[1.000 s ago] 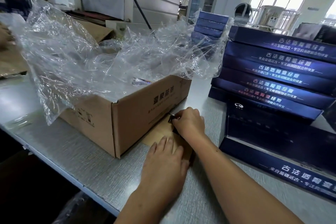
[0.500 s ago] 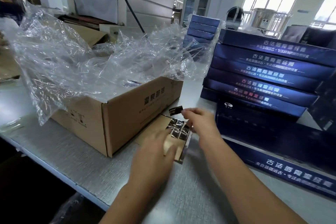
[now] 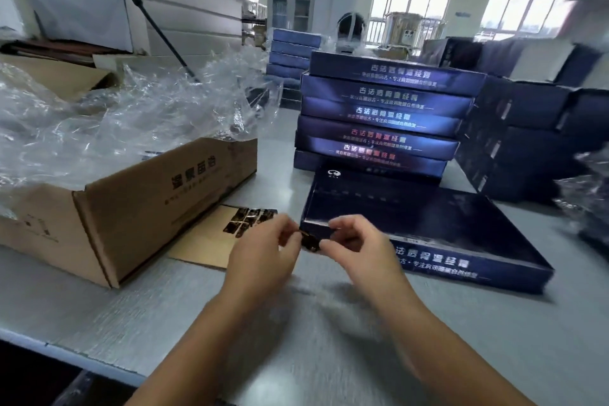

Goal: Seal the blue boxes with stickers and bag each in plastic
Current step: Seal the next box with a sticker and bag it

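From my remote seat I see the grey table (image 3: 99,323) filling the lower view. On its left stands an open cardboard carton (image 3: 131,208) with crumpled clear plastic (image 3: 115,122) spilling out of its top. Right of centre rises a stack of blue boxes (image 3: 379,115), six or so high, their printed long sides facing me. Darker boxes (image 3: 527,142) are piled just beside it on the right.

Touching the foot of that stack, one blue box (image 3: 428,224) lies flat on the table, its near left corner pointing at my hands. Between the carton and this box lies a brown sticker sheet (image 3: 211,237) with a cluster of dark, shiny stickers at its far end.

My left hand (image 3: 263,257) and right hand (image 3: 359,247) meet at the flat box's near left corner, both raised off the table. Each pinches one small dark sticker (image 3: 309,242) between thumb and fingertips, the left at its left edge and the right at its right edge. The sticker sits right at the corner. Motion blur keeps me from telling whether it already touches the box.
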